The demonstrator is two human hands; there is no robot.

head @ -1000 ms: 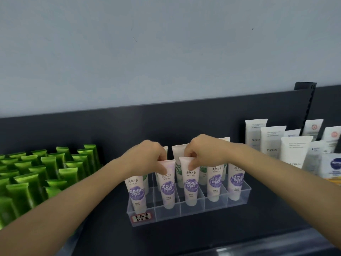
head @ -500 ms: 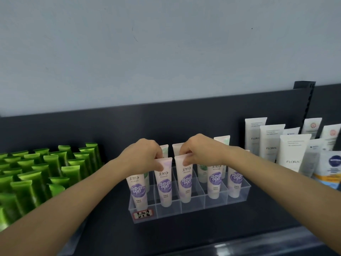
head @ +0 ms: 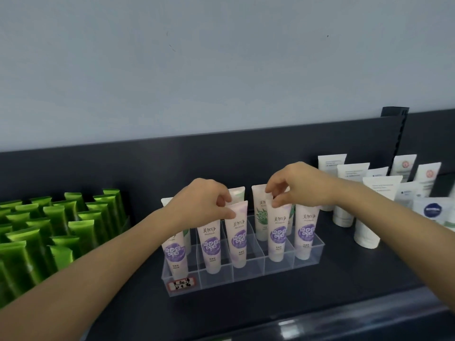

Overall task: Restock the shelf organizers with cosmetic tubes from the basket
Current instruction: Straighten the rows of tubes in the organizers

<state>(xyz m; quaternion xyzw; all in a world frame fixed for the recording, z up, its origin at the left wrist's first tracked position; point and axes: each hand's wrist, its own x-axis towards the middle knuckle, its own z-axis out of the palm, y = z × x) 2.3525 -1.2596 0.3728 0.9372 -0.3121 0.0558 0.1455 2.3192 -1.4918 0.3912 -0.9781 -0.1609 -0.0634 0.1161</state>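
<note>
My left hand (head: 204,200) pinches the crimped top of the 3rd purple tube (head: 238,237) between thumb and fingertips. My right hand (head: 298,185) pinches the top of the 4th purple tube (head: 278,239) the same way. Both tubes stand cap-down in the front row of the clear organizer (head: 248,275), each in its own compartment. The basket is out of view.

I'd keep each pinch light and high, press straight down until the cap seats, and square the print to the front before letting go.

The dividers sit close on either side, and the aloe tubes (head: 261,217) stand just behind, so any backward lean could tip them. Straight up is open. The green tubes (head: 56,225) are well apart on my left, while the white tubes (head: 376,205) stand near my right forearm.
</note>
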